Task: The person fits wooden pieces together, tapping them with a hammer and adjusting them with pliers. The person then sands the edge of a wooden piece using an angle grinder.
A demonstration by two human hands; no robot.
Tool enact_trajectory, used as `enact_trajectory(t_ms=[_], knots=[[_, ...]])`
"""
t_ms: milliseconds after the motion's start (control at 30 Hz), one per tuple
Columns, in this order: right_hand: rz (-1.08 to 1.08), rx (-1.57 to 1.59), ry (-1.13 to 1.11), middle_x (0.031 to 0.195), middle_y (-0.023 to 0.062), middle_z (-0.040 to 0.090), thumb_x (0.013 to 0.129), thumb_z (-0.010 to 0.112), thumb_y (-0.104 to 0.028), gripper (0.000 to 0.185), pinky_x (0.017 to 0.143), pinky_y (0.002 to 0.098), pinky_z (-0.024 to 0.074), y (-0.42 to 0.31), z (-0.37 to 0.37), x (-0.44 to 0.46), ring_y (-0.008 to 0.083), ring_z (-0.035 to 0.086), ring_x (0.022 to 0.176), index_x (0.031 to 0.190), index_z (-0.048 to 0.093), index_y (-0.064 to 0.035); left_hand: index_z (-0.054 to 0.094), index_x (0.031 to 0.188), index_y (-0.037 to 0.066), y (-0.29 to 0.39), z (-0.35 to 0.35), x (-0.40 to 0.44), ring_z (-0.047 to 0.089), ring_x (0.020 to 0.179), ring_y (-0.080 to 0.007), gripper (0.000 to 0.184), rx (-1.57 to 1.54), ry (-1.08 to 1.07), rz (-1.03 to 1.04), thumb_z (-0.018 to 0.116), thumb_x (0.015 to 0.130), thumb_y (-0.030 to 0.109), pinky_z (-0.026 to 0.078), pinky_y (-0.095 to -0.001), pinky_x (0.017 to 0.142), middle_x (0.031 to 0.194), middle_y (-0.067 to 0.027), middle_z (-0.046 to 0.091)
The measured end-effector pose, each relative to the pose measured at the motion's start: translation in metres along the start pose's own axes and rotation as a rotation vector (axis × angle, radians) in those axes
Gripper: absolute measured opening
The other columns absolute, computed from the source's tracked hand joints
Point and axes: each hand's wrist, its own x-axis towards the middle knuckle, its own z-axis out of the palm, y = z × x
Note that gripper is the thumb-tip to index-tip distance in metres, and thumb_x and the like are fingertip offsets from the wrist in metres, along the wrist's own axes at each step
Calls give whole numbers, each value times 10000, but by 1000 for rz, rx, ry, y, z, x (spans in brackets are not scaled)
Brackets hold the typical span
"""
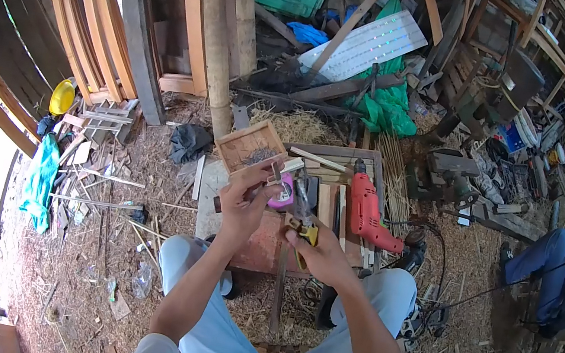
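Observation:
My left hand point(247, 204) is raised over the low work table, fingers bent and pinching a small brown piece point(277, 170) that looks like wood. To its right, my right hand point(325, 256) is wrapped round a tool with a yellow-and-black handle point(306, 232); its exact kind is hard to make out. Between the hands a pink object point(283, 193) lies on the table, partly covered by fingers. Just behind my left hand is a shallow wooden tray point(241, 145) with small dark bits in it. A red power drill point(369, 211) rests to the right, chuck pointing away from me.
Wood strips point(327, 203) lie on the table between my right hand and the drill. A black bag point(190, 143) sits at the left. Wooden frames point(197, 18) lean behind. A bench vise point(449, 176) stands to the right, near another person's leg point(543, 264). Shavings cover the ground.

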Motion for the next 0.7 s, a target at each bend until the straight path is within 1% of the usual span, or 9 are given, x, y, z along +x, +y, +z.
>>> enact_trajectory(t_ms=[67, 133, 200, 233, 333, 400, 533, 633, 700], knots=[[9, -95, 9, 896, 57, 632, 948, 581, -181, 255, 783, 290, 457, 4, 2, 0, 134, 557, 818, 1113, 561, 13, 567, 1015, -1, 0, 1, 1, 664, 980, -210, 294, -12, -10, -4, 692, 771, -108, 538, -282, 771, 1148, -179, 655], [-70, 42, -43, 1030, 70, 670, 946, 579, -169, 296, 855, 284, 450, 9, 2, 3, 140, 579, 897, 1173, 545, 18, 572, 1016, -6, -1, 0, 0, 663, 1008, -232, 295, -23, -20, -4, 696, 768, -107, 541, -299, 794, 1151, -179, 653], [-56, 39, -56, 1058, 69, 670, 946, 580, -169, 314, 867, 283, 447, 10, -1, 4, 140, 582, 912, 1195, 537, 18, 528, 1087, -20, -1, -2, -1, 586, 1151, -302, 291, -108, -108, -49, 597, 832, -144, 529, -364, 905, 1256, -233, 571], [-42, 38, -72, 1087, 68, 670, 946, 580, -169, 332, 879, 281, 444, 10, -2, 5, 140, 584, 927, 1216, 528, 18, 528, 1087, -20, 0, -1, -1, 586, 1151, -302, 291, -108, -109, -49, 597, 832, -144, 529, -364, 905, 1256, -233, 571], [-48, 32, -61, 1078, 82, 669, 946, 581, -175, 316, 880, 281, 444, 8, -2, 4, 142, 585, 930, 1190, 532, 19, 527, 1089, -18, 5, 1, 1, 583, 1155, -308, 294, -48, -152, -21, 594, 834, -146, 526, -369, 913, 1260, -232, 569], [-46, 11, -56, 1043, 81, 665, 945, 583, -172, 309, 873, 284, 447, 5, -1, 1, 143, 585, 922, 1179, 529, 22, 591, 965, -15, 7, 5, 3, 646, 1067, -264, 264, -14, -48, -46, 707, 745, -103, 536, -339, 847, 1131, -180, 665], [37, -151, -31, 929, 76, 635, 936, 597, -172, 297, 823, 305, 455, -1, -2, 0, 156, 573, 866, 1144, 526, 28, 596, 964, -5, 8, 4, 5, 647, 1065, -274, 263, 15, -69, -15, 709, 746, -98, 534, -349, 856, 1128, -174, 667], [137, -70, -28, 860, 68, 596, 931, 609, -196, 296, 776, 327, 451, -19, -1, -5, 170, 549, 821, 1116, 533, 22, 571, 1050, -11, 9, 0, 6, 606, 1128, -285, 277, 61, -158, 18, 654, 804, -107, 517, -352, 915, 1219, -192, 613], [86, -135, 14, 853, 70, 589, 929, 616, -208, 295, 765, 328, 449, -10, 0, -4, 173, 542, 811, 1103, 532, 14, 600, 1017, -11, 13, 0, 7, 616, 1115, -264, 255, 83, -138, 19, 675, 788, -95, 517, -344, 898, 1190, -174, 635]])
